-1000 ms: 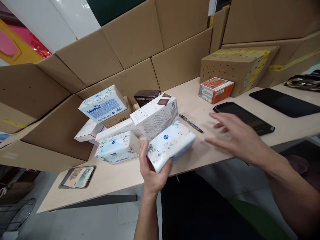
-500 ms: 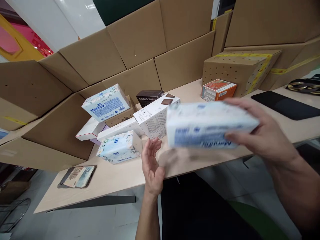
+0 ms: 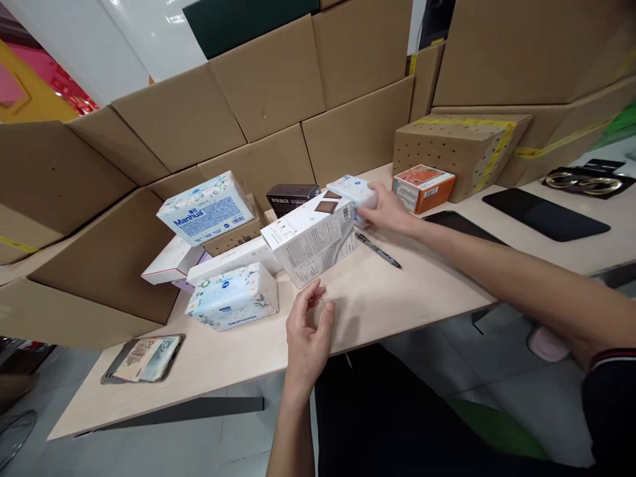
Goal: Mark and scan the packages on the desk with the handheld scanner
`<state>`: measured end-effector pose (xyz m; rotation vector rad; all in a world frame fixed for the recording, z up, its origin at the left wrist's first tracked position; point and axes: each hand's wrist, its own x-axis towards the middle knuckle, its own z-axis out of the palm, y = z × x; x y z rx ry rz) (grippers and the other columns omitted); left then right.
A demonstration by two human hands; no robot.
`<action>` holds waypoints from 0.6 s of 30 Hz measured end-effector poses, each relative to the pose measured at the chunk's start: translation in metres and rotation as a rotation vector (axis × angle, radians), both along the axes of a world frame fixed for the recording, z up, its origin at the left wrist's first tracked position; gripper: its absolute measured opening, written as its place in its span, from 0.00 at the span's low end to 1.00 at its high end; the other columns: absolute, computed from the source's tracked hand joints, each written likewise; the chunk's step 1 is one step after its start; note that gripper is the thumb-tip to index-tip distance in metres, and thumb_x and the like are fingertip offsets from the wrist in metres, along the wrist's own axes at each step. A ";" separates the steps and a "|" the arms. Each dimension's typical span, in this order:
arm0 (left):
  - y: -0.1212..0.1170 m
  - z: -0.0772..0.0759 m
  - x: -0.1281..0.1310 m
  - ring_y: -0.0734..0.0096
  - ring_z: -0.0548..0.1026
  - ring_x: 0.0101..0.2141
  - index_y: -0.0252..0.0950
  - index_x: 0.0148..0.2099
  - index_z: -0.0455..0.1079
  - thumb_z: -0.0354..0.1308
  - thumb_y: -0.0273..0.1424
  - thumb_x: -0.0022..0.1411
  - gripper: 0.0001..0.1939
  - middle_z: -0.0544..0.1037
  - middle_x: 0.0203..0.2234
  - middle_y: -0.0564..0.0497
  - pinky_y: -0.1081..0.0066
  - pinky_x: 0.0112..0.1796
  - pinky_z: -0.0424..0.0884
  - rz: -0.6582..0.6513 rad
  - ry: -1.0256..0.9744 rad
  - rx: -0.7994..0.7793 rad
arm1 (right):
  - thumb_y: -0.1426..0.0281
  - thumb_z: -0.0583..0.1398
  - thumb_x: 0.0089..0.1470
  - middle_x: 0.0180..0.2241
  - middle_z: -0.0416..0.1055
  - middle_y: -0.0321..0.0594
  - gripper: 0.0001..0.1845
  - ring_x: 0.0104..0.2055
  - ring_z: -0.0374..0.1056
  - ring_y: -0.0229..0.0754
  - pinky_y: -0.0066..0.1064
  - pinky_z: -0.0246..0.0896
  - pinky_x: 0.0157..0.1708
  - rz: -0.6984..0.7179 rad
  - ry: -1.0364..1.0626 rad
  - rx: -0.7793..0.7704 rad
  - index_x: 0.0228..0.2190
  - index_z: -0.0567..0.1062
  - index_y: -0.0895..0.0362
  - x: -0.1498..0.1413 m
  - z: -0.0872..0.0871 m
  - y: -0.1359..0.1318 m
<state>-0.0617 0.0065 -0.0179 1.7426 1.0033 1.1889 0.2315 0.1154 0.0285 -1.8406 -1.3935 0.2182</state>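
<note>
My right hand grips the right end of a blue-and-white tissue pack on the table, behind a white box with printed sides that hides part of it. Near the table's front edge, my left hand is held with fingers loosely curled and apart, holding nothing. The white box is closest to its fingertips. To its left sits a second tissue pack. A third one, marked Manhua, rests tilted on a small brown carton. A pen lies below my right hand.
An orange-and-white box stands before a dotted carton at the right. Dark flat pads lie further right. Banknotes rest at the left corner. Cardboard panels wall the table's back. A dark box stands behind the white one.
My right hand has carried the tissue pack away from me and leftward, from above the front of the table to behind the white box. The pen has come into sight. My left hand stays nearly in place.
</note>
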 end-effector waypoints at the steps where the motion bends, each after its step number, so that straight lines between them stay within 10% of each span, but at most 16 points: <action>1: 0.000 0.000 0.000 0.62 0.76 0.52 0.43 0.60 0.70 0.61 0.40 0.67 0.21 0.77 0.49 0.44 0.58 0.55 0.71 0.007 -0.003 0.000 | 0.61 0.64 0.53 0.57 0.68 0.59 0.40 0.58 0.67 0.61 0.52 0.64 0.56 0.032 -0.005 -0.026 0.63 0.61 0.61 -0.001 -0.002 0.001; 6: 0.001 0.000 -0.001 0.62 0.76 0.51 0.44 0.60 0.71 0.61 0.39 0.67 0.21 0.78 0.49 0.44 0.58 0.54 0.73 -0.012 0.012 -0.011 | 0.53 0.62 0.56 0.57 0.67 0.59 0.33 0.60 0.62 0.62 0.55 0.56 0.58 -0.049 -0.179 0.030 0.54 0.72 0.63 0.027 0.015 -0.011; 11: 0.000 0.001 0.000 0.63 0.76 0.50 0.45 0.59 0.71 0.61 0.39 0.67 0.20 0.78 0.49 0.45 0.58 0.54 0.72 -0.005 0.050 0.015 | 0.37 0.58 0.45 0.58 0.61 0.72 0.48 0.64 0.53 0.75 0.61 0.48 0.54 -0.356 -0.340 -0.132 0.42 0.73 0.72 0.072 0.024 -0.014; 18: 0.002 0.001 0.000 0.64 0.77 0.48 0.44 0.56 0.74 0.60 0.39 0.67 0.16 0.79 0.47 0.46 0.61 0.52 0.74 -0.030 0.064 0.037 | 0.51 0.71 0.38 0.56 0.64 0.72 0.37 0.61 0.58 0.75 0.61 0.51 0.53 -0.368 -0.284 -0.236 0.40 0.75 0.69 0.093 0.011 -0.010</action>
